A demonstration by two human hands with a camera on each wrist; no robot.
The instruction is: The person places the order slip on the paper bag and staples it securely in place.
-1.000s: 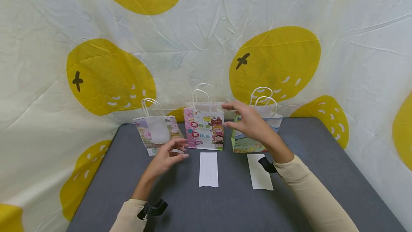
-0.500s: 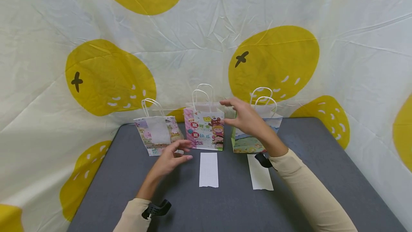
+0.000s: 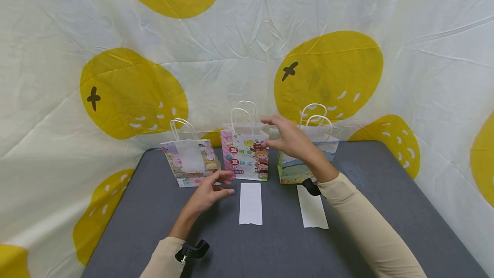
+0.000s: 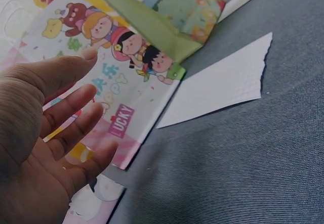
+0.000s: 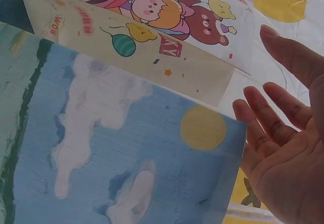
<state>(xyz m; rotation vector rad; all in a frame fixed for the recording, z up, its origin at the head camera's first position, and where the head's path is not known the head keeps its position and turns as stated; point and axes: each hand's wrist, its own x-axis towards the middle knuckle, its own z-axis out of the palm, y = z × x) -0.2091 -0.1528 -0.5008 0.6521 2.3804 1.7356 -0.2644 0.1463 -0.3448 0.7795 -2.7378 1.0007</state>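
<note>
Three paper gift bags with white twisted handles stand in a row in the head view. The middle one [image 3: 247, 153] is pink and white with cartoon figures. On its left is a floral animal bag [image 3: 209, 155], slightly tilted, with a white patch. To its right stands a landscape-print bag [image 3: 297, 170]. My left hand [image 3: 208, 190] hovers at the middle bag's lower left corner, fingers spread and empty, as the left wrist view also shows. Beside that bag's upper right edge is my right hand [image 3: 289, 138], fingers extended, thumb apart, in front of the landscape bag, holding nothing.
A gridded paper strip [image 3: 251, 204] lies on the dark grey table [image 3: 270, 252] before the middle bag. Another paper strip [image 3: 314, 211] lies before the landscape bag, partly under the right wrist strap in view. A white curtain [image 3: 231, 76] with yellow fruit shapes hangs behind.
Both hands have drifted toward the middle bag: the left hand slightly rightward, the right hand leftward and a little up. Bags and paper strips stay where they were.
</note>
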